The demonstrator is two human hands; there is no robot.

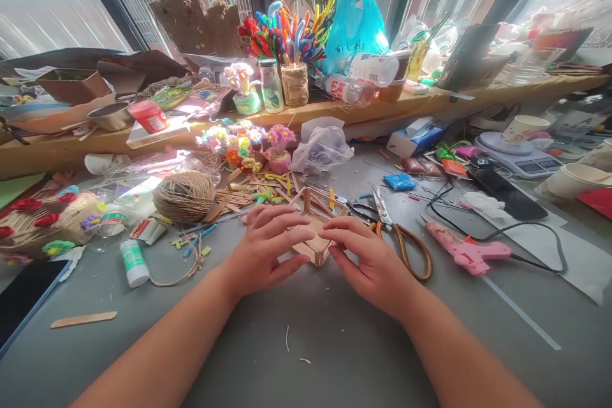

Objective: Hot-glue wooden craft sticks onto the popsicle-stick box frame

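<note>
A small open frame of wooden craft sticks (316, 243) sits on the grey table between my hands, one corner pointing at me. My left hand (272, 239) reaches over its left side, fingers stretched out and apart, the thumb beside the near corner. On the right side, the bent fingers and thumb of my right hand (366, 255) close in around the frame's edge. My fingers hide parts of both sides. Right behind my right hand lie brown-handled scissors (406, 245), and dark-handled pliers (358, 209) are partly covered by it.
A pink glue gun (471, 252) with a black cord lies to the right. Leftward are a twine ball (185, 196), a glue stick (134, 264), a loose craft stick (83, 320) and a phone (29, 299). Cut sticks (234, 199) lie behind the frame, below a cluttered ledge (287, 116).
</note>
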